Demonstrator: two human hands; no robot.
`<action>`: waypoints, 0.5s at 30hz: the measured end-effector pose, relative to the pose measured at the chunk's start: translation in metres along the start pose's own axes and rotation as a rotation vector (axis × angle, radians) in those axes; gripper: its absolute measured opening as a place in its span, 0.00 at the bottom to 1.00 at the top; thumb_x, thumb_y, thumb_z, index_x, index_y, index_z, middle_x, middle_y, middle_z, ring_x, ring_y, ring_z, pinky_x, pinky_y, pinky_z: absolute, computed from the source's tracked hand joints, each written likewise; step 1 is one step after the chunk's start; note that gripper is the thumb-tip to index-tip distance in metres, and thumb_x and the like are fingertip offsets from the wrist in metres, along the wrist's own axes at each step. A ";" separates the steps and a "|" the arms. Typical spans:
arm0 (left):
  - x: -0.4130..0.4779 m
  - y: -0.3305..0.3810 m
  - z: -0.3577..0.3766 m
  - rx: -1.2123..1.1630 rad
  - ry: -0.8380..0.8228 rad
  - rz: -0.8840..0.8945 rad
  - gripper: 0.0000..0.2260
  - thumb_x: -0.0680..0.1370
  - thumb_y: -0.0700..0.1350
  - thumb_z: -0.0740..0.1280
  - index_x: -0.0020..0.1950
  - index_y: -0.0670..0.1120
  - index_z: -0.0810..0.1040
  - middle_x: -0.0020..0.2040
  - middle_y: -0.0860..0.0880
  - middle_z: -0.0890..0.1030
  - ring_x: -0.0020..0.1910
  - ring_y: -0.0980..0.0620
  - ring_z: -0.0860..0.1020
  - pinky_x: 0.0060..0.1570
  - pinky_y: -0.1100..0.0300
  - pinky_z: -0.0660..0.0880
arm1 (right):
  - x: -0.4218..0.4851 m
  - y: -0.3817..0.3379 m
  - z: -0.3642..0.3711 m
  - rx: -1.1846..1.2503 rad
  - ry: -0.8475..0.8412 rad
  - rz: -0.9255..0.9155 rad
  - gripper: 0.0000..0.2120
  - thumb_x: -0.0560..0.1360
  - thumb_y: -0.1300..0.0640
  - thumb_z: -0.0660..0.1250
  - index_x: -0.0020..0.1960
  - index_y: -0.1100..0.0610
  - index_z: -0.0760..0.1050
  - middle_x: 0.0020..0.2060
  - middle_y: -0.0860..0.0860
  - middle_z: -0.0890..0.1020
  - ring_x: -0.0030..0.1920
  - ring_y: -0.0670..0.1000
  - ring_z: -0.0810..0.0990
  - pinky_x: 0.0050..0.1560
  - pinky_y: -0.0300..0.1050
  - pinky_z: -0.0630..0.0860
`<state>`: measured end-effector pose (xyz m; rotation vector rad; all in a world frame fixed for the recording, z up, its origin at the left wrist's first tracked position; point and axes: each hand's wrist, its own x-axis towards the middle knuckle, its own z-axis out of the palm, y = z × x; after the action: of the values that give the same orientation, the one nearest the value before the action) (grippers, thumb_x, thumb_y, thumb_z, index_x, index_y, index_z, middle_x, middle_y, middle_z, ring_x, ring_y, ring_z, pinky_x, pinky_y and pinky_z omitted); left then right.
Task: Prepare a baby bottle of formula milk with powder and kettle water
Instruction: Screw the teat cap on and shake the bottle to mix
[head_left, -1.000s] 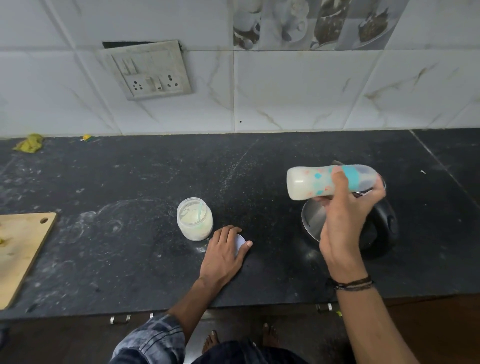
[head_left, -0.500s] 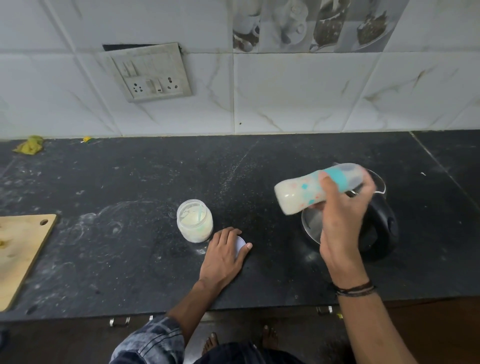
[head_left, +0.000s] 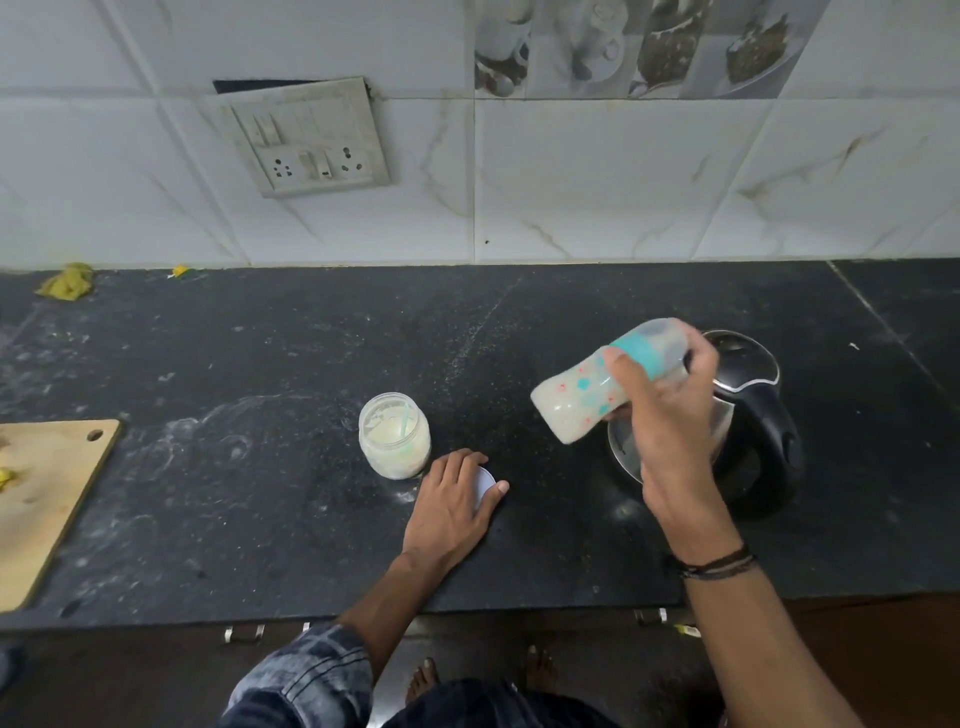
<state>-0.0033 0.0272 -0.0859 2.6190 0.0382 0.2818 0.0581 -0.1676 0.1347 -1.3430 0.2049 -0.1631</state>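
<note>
At the right of centre, the right hand (head_left: 670, 415) is gripping a clear plastic baby bottle with a teal collar and coloured spots (head_left: 587, 400), with fingers and thumb wrapping round its upper body by the collar. The bottle is tilting in the air, base toward the lower left and capped end toward the upper right. It is in front of a black electric kettle (head_left: 763, 431) whose lid appears raised, and milky liquid is clouding most of the bottle.

At lower centre, the left hand (head_left: 452, 499) is lying palm-down on the black stone counter (head_left: 260, 364). Its fingers are relaxing over a small white round lid (head_left: 485, 483), just beside an open clear round jar of pale powder (head_left: 395, 436).

This looks like the mixing shake. Doing it well is calling for a firm hold near the collar so the top is not loosening. It is also calling for short wrist swings, kept clear of the kettle, until no lumps are showing.
</note>
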 end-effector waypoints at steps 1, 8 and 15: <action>0.000 0.000 0.000 -0.001 -0.001 -0.003 0.25 0.84 0.66 0.54 0.69 0.50 0.74 0.67 0.52 0.75 0.66 0.53 0.71 0.69 0.57 0.68 | -0.002 0.000 0.001 0.038 0.034 -0.016 0.27 0.77 0.63 0.73 0.70 0.52 0.65 0.53 0.47 0.81 0.47 0.43 0.86 0.38 0.43 0.82; 0.000 0.000 0.000 0.007 0.011 0.009 0.24 0.84 0.65 0.55 0.68 0.49 0.74 0.66 0.52 0.75 0.64 0.52 0.71 0.68 0.57 0.68 | -0.001 0.006 0.002 0.031 0.012 0.003 0.24 0.77 0.63 0.73 0.66 0.48 0.67 0.49 0.42 0.83 0.46 0.43 0.85 0.37 0.43 0.81; 0.001 0.003 -0.001 0.009 0.014 0.009 0.25 0.84 0.65 0.54 0.67 0.49 0.74 0.66 0.52 0.76 0.64 0.52 0.71 0.68 0.57 0.68 | -0.001 0.007 0.003 0.107 0.100 -0.050 0.28 0.78 0.62 0.72 0.73 0.55 0.62 0.56 0.49 0.82 0.51 0.43 0.85 0.40 0.44 0.81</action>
<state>-0.0029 0.0255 -0.0837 2.6265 0.0325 0.3042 0.0581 -0.1630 0.1286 -1.2348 0.2431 -0.2800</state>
